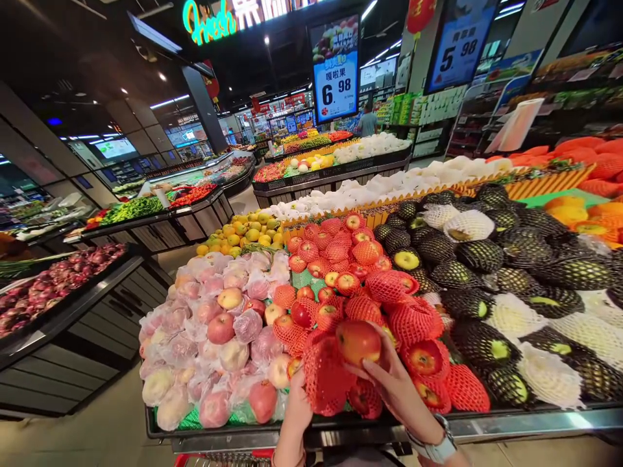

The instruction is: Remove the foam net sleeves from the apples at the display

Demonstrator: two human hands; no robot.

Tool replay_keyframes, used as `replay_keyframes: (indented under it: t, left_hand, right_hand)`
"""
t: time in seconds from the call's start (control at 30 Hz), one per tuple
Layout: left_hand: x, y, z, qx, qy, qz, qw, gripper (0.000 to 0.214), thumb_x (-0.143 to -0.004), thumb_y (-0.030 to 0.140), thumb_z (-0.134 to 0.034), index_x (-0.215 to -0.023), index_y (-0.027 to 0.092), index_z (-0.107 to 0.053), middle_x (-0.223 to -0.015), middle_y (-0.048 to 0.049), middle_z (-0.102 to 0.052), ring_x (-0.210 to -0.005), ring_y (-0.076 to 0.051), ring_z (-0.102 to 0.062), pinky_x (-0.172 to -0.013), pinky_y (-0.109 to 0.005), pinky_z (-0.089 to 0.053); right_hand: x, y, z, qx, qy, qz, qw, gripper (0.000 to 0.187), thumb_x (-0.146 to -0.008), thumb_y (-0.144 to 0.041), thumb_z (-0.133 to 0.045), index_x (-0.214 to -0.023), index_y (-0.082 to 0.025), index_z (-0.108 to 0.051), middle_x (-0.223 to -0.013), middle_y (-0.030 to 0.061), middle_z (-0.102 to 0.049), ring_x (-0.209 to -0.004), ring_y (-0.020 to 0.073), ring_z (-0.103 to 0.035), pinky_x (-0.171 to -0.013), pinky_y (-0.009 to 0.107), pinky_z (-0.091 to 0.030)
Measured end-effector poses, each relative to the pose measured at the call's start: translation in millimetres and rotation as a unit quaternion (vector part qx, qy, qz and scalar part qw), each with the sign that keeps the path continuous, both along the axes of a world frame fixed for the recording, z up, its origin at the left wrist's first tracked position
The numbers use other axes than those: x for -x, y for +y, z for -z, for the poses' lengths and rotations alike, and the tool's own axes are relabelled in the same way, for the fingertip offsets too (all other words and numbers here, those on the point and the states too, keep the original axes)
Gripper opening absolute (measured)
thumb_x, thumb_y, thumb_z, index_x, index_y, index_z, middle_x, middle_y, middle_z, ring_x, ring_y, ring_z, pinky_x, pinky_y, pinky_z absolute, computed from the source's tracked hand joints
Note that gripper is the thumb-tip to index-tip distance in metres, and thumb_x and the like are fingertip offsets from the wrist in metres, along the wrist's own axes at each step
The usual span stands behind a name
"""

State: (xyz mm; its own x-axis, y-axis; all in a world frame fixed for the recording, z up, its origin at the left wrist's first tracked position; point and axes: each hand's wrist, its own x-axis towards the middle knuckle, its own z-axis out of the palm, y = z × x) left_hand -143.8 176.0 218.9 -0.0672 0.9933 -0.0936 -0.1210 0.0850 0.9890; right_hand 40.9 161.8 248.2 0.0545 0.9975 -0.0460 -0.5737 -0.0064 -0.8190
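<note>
My right hand (389, 366) is closed around a red apple (359, 342), with the thumb on its near side and a watch on the wrist. In my left hand (298, 395) is a red foam net sleeve (327, 379), its mouth spread wide just left of the apple. The left fingers are partly hidden behind the sleeve. Under and behind both hands lie red apples (348, 283), many in red foam nets. Plastic-wrapped apples (214, 405) fill the display to the left.
Melons in black nets (501, 350) lie on the right, some in white foam nets (552, 376). A metal edge (535, 425) runs along the display's front. Below it shows a red-handled shopping cart (224, 458). Red onions (58, 279) fill a separate stand at left.
</note>
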Motion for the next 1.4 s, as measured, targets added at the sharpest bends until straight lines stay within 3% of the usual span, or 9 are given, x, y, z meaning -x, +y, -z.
replay_keyframes:
  t: [0.3,0.5,0.67,0.8,1.0,1.13,1.23,1.3,1.4]
  left_hand:
    - [-4.0,-4.0,-23.3,-0.073,0.162,0.103,0.979,0.052,-0.059,0.008,-0.063,-0.108,0.02,-0.073,-0.124,-0.0117,-0.068,-0.126,-0.032,-0.054,-0.117,-0.048,-0.03]
    - [-6.3,-5.5,-36.3,-0.103,0.192,0.133,0.967,0.062,-0.064,0.01,-0.059,-0.126,0.017,-0.062,-0.13,-0.0121,-0.064,-0.124,-0.029,-0.055,-0.113,-0.045,-0.037]
    - [-6.5,-10.0,-48.5,-0.136,0.303,0.162,0.929,0.047,-0.066,0.012,-0.063,-0.112,0.018,-0.068,-0.119,-0.011,-0.066,-0.116,-0.028,-0.056,-0.107,-0.046,-0.042]
    - [-15.9,-6.3,-56.9,-0.102,0.334,0.135,0.927,0.063,-0.061,0.007,-0.059,-0.124,0.017,-0.061,-0.123,-0.0124,-0.062,-0.115,-0.029,-0.055,-0.106,-0.049,-0.043]
    - [-9.6,-10.8,-55.8,-0.119,0.319,0.136,0.93,0.052,-0.063,0.006,-0.063,-0.112,0.02,-0.069,-0.113,-0.0097,-0.069,-0.11,-0.029,-0.06,-0.101,-0.045,-0.049]
    - [22.0,-8.6,-40.4,-0.188,0.205,0.026,0.96,0.019,-0.08,0.018,-0.066,-0.096,0.021,-0.077,-0.099,-0.0097,-0.076,-0.101,-0.027,-0.068,-0.09,-0.04,-0.055]
    - [34.8,-1.6,-31.6,-0.331,0.079,-0.128,0.931,0.015,-0.088,0.035,-0.066,-0.097,0.028,-0.075,-0.09,-0.0027,-0.075,-0.09,-0.02,-0.071,-0.085,-0.032,-0.056]
    - [29.8,0.6,-29.6,-0.38,0.052,-0.153,0.911,0.055,-0.074,0.059,-0.074,-0.123,0.036,-0.063,-0.115,-0.003,-0.07,-0.11,-0.023,-0.066,-0.098,-0.037,-0.051]
    - [8.3,-3.1,-29.5,-0.332,0.105,-0.045,0.936,0.117,-0.057,0.065,-0.083,-0.153,0.038,-0.021,-0.146,-0.0103,-0.051,-0.136,-0.031,-0.048,-0.11,-0.048,-0.041]
  right_hand:
    - [-13.6,-0.3,-3.8,-0.085,-0.13,-0.118,0.981,0.059,-0.083,-0.045,-0.073,-0.136,-0.032,-0.052,-0.144,0.0067,-0.052,-0.134,0.0279,-0.048,-0.114,0.041,-0.038]
    - [-15.5,1.1,4.8,-0.062,-0.171,-0.128,0.975,0.06,-0.087,-0.053,-0.066,-0.14,-0.028,-0.053,-0.148,0.007,-0.049,-0.143,0.0286,-0.037,-0.121,0.044,-0.023]
    - [-7.4,2.5,7.6,-0.059,-0.175,-0.168,0.968,0.066,-0.085,-0.051,-0.068,-0.143,-0.027,-0.047,-0.154,0.0083,-0.041,-0.146,0.027,-0.031,-0.123,0.044,-0.018]
    - [1.4,0.2,10.6,-0.039,-0.12,-0.154,0.98,0.063,-0.09,-0.061,-0.057,-0.144,-0.032,-0.045,-0.158,0.0043,-0.035,-0.149,0.0242,-0.025,-0.123,0.044,-0.017]
    - [11.0,0.1,-0.4,0.001,-0.069,-0.111,0.991,0.064,-0.074,-0.048,-0.081,-0.13,-0.029,-0.056,-0.145,0.0069,-0.052,-0.139,0.0278,-0.042,-0.118,0.042,-0.032]
    - [15.3,-0.8,7.3,0.092,0.055,-0.108,0.988,0.059,-0.073,-0.048,-0.081,-0.126,-0.031,-0.061,-0.147,0.0034,-0.051,-0.138,0.0279,-0.044,-0.116,0.044,-0.037]
    - [19.5,1.0,15.4,0.137,0.15,-0.114,0.972,0.053,-0.07,-0.053,-0.082,-0.116,-0.031,-0.068,-0.145,0.0018,-0.054,-0.137,0.0287,-0.046,-0.114,0.046,-0.04]
    - [24.0,2.5,16.1,0.127,0.186,-0.131,0.965,0.046,-0.073,-0.054,-0.081,-0.112,-0.03,-0.072,-0.142,0.0018,-0.057,-0.135,0.0277,-0.049,-0.114,0.046,-0.041]
    - [33.2,1.6,14.9,0.113,0.205,-0.172,0.957,0.043,-0.075,-0.055,-0.08,-0.11,-0.031,-0.074,-0.137,0.0023,-0.061,-0.133,0.0257,-0.051,-0.113,0.044,-0.043]
